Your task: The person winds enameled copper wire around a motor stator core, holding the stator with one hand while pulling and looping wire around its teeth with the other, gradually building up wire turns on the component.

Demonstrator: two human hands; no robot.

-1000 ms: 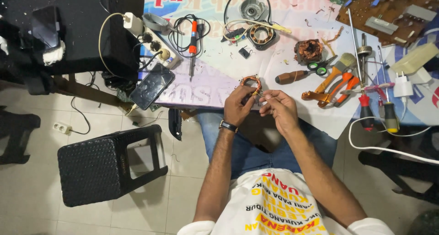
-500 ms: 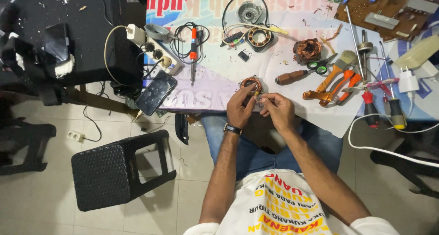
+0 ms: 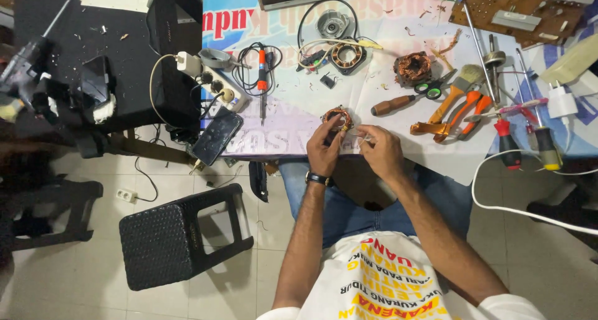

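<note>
Copper windings are glinting on the small coil [image 3: 337,116] that the left hand [image 3: 324,147] is pinching at the table edge, centre of the frame, its fingers curled closed around the coil's lower side. Just right of it, the right hand [image 3: 381,152] is bunching its fingertips narrowly together; a thin strand seems to be running between the hands, though it is too fine to make out for sure. A white printed sheet is covering the table [image 3: 293,102], which is filling the upper centre and right and is carrying a soldering iron [image 3: 262,71], a second wound stator [image 3: 413,68], orange pliers [image 3: 458,111], a paintbrush [image 3: 464,80] and screwdrivers [image 3: 523,139]. A phone [image 3: 216,136] is lying at the table's left corner beside a white power strip [image 3: 215,83]. Pale floor tiles are showing at lower left, where a black plastic stool [image 3: 180,236] is standing. A circuit board [image 3: 511,9] is being cut off by the upper right edge, and a dark bench at upper left is blurring into shadow.
</note>
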